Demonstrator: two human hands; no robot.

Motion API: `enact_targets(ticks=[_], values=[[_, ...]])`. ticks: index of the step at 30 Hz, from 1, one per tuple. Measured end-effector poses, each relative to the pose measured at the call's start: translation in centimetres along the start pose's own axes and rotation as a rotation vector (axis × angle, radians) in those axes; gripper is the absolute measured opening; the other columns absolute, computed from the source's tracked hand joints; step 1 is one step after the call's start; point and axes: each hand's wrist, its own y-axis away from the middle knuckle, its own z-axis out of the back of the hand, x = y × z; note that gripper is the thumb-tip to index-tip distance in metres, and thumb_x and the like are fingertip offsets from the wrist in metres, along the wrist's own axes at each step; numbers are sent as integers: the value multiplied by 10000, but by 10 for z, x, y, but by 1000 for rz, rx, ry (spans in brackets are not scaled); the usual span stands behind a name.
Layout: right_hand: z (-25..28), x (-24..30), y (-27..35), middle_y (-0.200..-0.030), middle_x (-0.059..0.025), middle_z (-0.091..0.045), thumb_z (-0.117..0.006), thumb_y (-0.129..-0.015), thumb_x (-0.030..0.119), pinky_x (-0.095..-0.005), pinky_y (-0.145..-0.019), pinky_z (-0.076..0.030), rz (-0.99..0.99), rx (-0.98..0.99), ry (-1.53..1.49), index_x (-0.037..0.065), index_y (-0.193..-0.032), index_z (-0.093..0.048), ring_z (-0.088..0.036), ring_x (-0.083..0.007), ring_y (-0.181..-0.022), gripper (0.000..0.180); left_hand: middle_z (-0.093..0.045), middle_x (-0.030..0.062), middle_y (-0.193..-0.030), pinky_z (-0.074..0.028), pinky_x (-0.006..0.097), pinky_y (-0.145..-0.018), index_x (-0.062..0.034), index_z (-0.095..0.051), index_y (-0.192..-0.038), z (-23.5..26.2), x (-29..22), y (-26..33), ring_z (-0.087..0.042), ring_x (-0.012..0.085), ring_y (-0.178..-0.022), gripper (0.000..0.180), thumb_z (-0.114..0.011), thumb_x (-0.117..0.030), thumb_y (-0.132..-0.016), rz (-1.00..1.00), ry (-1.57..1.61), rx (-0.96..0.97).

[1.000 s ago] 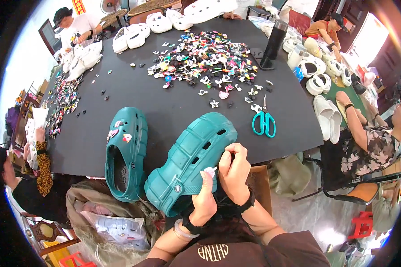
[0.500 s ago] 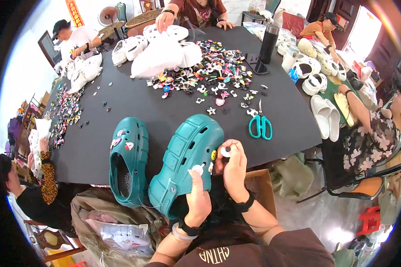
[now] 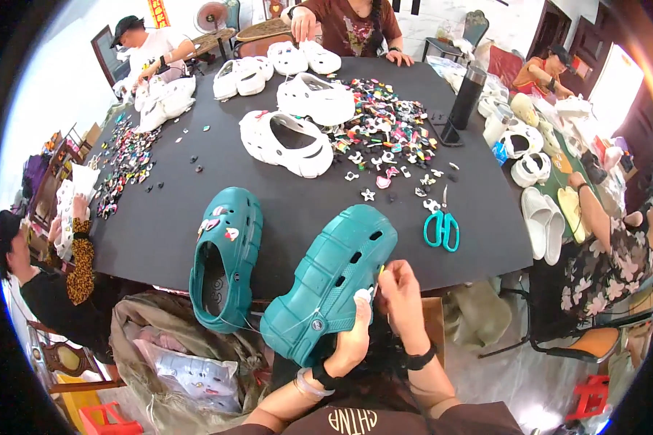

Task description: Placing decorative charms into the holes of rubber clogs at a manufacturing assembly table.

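Observation:
A green clog (image 3: 319, 279) is tilted on its side at the table's near edge, its ridged outer side toward me. My left hand (image 3: 352, 337) is closed around its near right side, thumb up along the opening. Against the clog's upper face, turned away to the right, my right hand (image 3: 401, 293) has its fingers pinched together; what they hold is hidden. A bit of yellow shows by those fingertips. To the left lies the matching green clog (image 3: 228, 246), with a few charms on its toe. A thin clear cord seems to link the two clogs.
Teal-handled scissors (image 3: 441, 228) lie right of the clogs. Beyond are a heap of small charms (image 3: 392, 127), white clogs (image 3: 286, 145), a phone (image 3: 446, 132) and a black bottle (image 3: 468, 98). Several people work around the table. A sack (image 3: 181, 348) is below left.
The held clog has rolled so its charmed face turns away right. The round white charm in my right hand is now out of sight. Across the table, white clogs have come down apart near the heap.

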Motion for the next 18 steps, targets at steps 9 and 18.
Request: enact_targets(ticks=[9,18], values=[[-26,-7,6,-747,-12,-407,-494,-885,172,-239,-582,-361,206,-145,160,39,-874,-413,-391,-83,-661,157,-449,105,-1245,-318,331,-992,19,-404,-1238,-2,-20,-2,-435,193,-1141,388,-408,-248,-957,36,145,-72],[-35,-8,3,-717,-141,-544,-392,-921,180,-363,-543,-439,315,-350,449,29,-979,-437,-545,-243,-559,168,-485,96,-1216,-349,332,-964,29,-438,-1216,-4,-16,-8,-464,193,-1102,397,-393,-272,-962,16,269,-144]])
